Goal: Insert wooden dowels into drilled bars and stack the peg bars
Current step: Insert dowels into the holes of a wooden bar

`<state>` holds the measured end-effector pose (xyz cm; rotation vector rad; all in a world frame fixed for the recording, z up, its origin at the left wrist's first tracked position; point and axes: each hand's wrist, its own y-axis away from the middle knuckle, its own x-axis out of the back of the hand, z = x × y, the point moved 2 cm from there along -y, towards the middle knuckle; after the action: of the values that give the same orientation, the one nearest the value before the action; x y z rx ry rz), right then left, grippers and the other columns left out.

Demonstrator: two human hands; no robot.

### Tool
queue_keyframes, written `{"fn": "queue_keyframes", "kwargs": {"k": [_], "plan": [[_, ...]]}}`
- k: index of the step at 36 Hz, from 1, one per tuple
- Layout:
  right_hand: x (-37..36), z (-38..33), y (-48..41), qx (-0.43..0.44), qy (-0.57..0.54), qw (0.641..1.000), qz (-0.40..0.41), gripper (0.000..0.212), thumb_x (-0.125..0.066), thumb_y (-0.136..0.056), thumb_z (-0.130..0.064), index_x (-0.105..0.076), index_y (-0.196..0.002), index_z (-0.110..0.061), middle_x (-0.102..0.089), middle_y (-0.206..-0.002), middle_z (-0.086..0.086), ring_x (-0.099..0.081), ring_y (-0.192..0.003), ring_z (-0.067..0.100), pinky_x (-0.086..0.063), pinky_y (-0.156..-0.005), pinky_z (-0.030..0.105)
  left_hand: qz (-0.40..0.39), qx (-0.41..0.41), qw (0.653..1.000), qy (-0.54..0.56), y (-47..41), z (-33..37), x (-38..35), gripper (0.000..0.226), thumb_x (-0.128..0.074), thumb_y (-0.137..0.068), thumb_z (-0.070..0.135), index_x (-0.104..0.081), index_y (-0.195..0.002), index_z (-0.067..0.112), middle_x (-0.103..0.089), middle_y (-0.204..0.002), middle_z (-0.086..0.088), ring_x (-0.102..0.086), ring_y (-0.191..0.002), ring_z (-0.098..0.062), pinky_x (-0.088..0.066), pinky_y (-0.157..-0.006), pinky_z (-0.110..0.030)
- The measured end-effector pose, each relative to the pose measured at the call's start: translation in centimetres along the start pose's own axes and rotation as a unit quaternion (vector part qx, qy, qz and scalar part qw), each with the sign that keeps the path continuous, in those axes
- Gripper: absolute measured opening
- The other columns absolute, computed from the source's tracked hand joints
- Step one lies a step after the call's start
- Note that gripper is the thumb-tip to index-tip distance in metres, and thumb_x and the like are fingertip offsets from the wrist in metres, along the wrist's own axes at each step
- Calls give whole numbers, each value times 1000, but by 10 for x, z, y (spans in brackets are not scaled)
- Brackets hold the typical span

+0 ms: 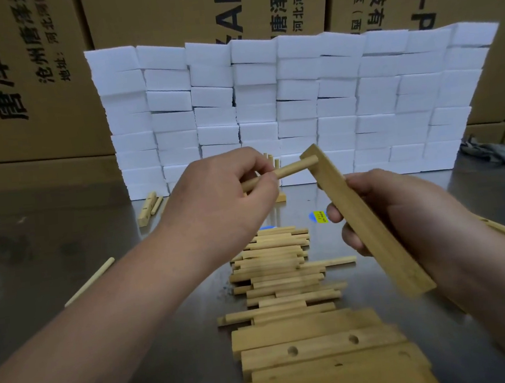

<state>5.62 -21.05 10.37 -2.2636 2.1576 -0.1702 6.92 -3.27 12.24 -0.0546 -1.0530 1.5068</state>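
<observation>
Several drilled wooden bars (320,350) blur off the bottom edge; left grip (224,200) pinches a round pale wooden dowel (292,169), tip at the upper end of a flat wooden bar (366,221) clasped in right grip (399,209) above the grey desk (65,232).

Assembly station in a small factory or warehouse. Large printed shipping cartons (28,88) stand stacked as a back wall. In front of them, uniform white blocks (267,98) are piled in even rows on a bare metal worktable (35,240). A heap of loose dowels (277,262) and a batch of identical drilled bars (320,349), laid side by side on the same surface, indicate repetitive piecework rather than domestic use.
</observation>
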Motion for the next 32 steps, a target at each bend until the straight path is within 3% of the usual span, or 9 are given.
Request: {"fn": "queue_keyframes", "kwargs": {"k": [6,10,12,15,18,20,24,28,32], "plan": [[-4,-2,2,39,-97,994,-9,19,-44,-95,-22,-58,-95,-9,-72,-72,7,-52,-40,13,-41,-37,20,1,-7,1000,-18,2,1,0,13,-50,-79,32,-60,-71,30,-55,-61,16,-45,-46,-4,-31,-41,-12],[-3,2,-1,5,-145,989,12,31,-46,-94,-22,-69,-81,-7,-65,-68,7,-52,-43,15,-42,-37,24,-7,-11,1000,-28,3,2,-1,15,-49,-79,32,-60,-70,29,-55,-62,16,-45,-51,-3,-32,-46,-19],[-3,6,-4,-12,-148,989,21,31,-48,-93,-22,-70,-89,-1,-55,-62,6,-50,-42,15,-42,-38,24,-9,-13,999,-28,3,2,-1,16,-48,-78,34,-60,-69,29,-55,-60,15,-45,-50,-4,-32,-49,-23],[-3,10,-5,-21,-133,990,32,37,-50,-93,-30,-63,-98,4,-53,-55,5,-49,-40,16,-41,-38,23,-10,-22,999,-29,4,4,-1,16,-48,-78,33,-59,-67,29,-53,-55,14,-44,-48,-5,-32,-45,-18],[-7,5,-2,3,-154,988,24,34,-62,-78,-41,-66,-81,-8,-55,-57,4,-49,-42,14,-43,-38,22,-4,-28,999,-30,3,4,0,17,-49,-78,31,-59,-65,29,-52,-54,15,-44,-48,-5,-32,-45,-14],[-9,2,1,28,-154,988,9,30,-65,-66,-39,-64,-79,-12,-58,-59,3,-50,-42,13,-44,-38,21,-7,-30,999,-29,3,5,0,16,-49,-77,32,-60,-65,28,-52,-53,14,-44,-48,-5,-32,-45,-14],[-9,2,2,47,-156,987,3,14,-55,-89,-23,-60,-88,-11,-62,-62,2,-54,-45,12,-49,-43,22,-27,-36,998,-40,4,5,-1,16,-50,-79,30,-60,-67,29,-53,-54,14,-46,-50,-5,-33,-45,-15],[-9,2,1,30,-150,988,-5,30,-44,-96,-27,-63,-87,-7,-69,-68,7,-56,-45,14,-51,-45,24,-33,-44,997,-52,4,7,-2,16,-47,-75,37,-60,-67,32,-56,-57,13,-50,-53,-7,-34,-46,-16],[-9,4,2,28,-101,994,-20,37,-39,-98,-32,-64,-88,-6,-69,-65,4,-50,-39,13,-42,-38,21,-36,-53,997,-50,5,8,-3,16,-51,-79,36,-61,-67,33,-57,-59,11,-49,-53,-7,-33,-46,-17]]}}
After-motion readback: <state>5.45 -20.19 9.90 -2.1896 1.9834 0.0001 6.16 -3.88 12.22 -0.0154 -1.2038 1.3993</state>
